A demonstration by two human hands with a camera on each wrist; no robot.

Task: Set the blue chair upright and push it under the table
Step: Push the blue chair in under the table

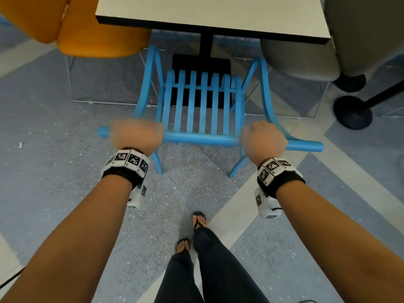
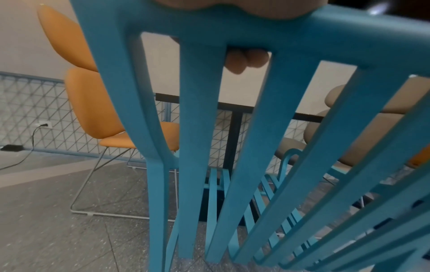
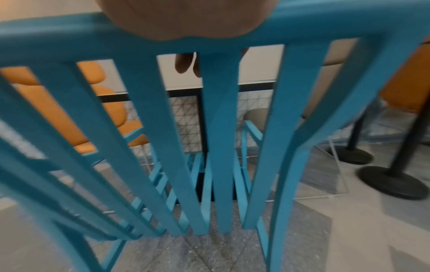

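The blue chair (image 1: 203, 103) stands upright on the floor, facing the white table (image 1: 214, 14), its slatted seat just in front of the table's near edge. My left hand (image 1: 136, 135) grips the left part of the chair's top rail and my right hand (image 1: 263, 139) grips the right part. In the left wrist view the blue chair (image 2: 197, 128) fills the picture and my fingertips (image 2: 246, 59) curl under the rail. The right wrist view shows the chair (image 3: 149, 128) back slats with fingertips (image 3: 184, 63) wrapped round the rail.
An orange chair (image 1: 87, 25) stands left of the table and a beige chair (image 1: 306, 60) at its right. The table's black post and base (image 1: 201, 62) sit beneath it. Black round stand bases (image 1: 352, 110) are on the floor at right. My feet (image 1: 192, 232) are behind the chair.
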